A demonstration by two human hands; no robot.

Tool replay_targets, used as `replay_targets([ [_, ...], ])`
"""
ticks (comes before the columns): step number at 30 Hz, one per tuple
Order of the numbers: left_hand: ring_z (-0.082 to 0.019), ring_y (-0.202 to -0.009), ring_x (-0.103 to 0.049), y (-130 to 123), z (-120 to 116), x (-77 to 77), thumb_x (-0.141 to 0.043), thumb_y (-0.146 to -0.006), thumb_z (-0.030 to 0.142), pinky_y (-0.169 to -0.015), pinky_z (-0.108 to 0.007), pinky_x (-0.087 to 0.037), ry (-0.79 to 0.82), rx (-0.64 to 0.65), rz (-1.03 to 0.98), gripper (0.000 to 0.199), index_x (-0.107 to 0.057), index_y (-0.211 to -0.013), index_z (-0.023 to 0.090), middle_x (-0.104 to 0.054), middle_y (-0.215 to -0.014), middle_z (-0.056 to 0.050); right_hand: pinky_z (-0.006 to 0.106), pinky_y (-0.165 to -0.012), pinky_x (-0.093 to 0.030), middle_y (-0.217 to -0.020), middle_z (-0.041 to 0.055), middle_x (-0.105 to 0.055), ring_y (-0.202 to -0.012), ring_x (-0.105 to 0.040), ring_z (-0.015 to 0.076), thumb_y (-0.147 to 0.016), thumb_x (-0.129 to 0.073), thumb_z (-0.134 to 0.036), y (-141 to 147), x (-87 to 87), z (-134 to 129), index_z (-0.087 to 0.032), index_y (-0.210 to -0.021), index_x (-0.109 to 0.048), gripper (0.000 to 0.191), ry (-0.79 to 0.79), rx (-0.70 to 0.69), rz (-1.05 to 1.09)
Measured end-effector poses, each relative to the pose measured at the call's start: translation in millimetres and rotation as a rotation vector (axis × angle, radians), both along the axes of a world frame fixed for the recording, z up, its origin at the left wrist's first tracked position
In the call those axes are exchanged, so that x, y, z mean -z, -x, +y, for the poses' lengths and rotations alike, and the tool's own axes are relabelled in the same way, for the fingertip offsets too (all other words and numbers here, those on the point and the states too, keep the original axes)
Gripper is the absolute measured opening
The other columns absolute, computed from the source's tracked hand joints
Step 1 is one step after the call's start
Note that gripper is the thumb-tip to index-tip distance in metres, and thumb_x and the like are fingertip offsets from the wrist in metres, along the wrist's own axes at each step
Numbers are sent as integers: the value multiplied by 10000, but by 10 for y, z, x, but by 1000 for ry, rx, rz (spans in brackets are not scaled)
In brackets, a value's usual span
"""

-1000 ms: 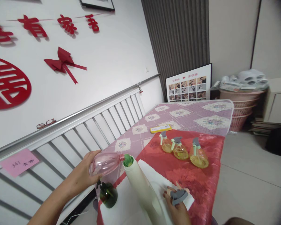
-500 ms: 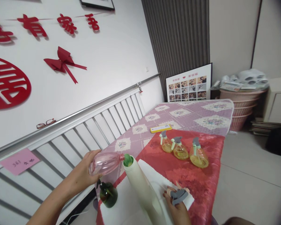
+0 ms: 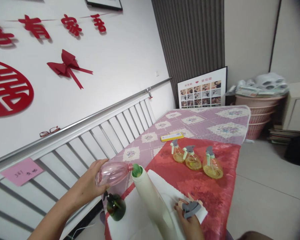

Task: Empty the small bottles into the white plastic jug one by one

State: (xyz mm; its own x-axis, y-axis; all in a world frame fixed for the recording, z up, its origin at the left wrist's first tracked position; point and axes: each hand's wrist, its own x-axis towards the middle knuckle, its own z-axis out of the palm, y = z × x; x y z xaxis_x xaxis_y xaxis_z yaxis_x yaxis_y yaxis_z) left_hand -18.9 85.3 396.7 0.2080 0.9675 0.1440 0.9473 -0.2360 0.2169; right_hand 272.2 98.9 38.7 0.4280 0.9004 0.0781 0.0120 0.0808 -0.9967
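Left hand point(image 3: 96, 176), grip clamped round the pink bottle point(image 3: 112, 174), holds it almost sideways, neck right at the mouth of the tilted pale-green bottle point(image 3: 151, 200)! Right hand point(image 3: 191, 226), grip closed on a grey spray head point(image 3: 192, 209); three sprayers point(image 3: 193, 162) stand beyond on the bench point(image 3: 202, 115).

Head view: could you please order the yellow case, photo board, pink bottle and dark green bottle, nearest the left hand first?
1. Pink bottle, in the left hand.
2. Dark green bottle, lower in the picture.
3. Yellow case, to the right.
4. Photo board, far background.
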Motion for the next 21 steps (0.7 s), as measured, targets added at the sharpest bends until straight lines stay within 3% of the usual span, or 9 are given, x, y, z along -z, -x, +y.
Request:
replay_targets([
  [12,-279,-1172,-555,-2,13,-12,-621,-760,383,-953,-399,-498,0,-1,10,729,-309,-1411,280,-446,-1390,-99,375,-833,-544,-902,78,-757,-874,-693,288,-687,-616,-542,-18,-45,-10,-200,-817,-706,377,12,-31,-22],
  [21,-276,-1129,-584,-35,-13,-48,-609,-766,399,-897,-376,-526,-1,5,-13,710,-325,-1408,291,-450,-1393,-93,342,-735,-576,-816,64,-761,-876,-700,299,-636,-661,-582,-5,-95,-17,-217,-792,-709,401,-13,13,16],
])
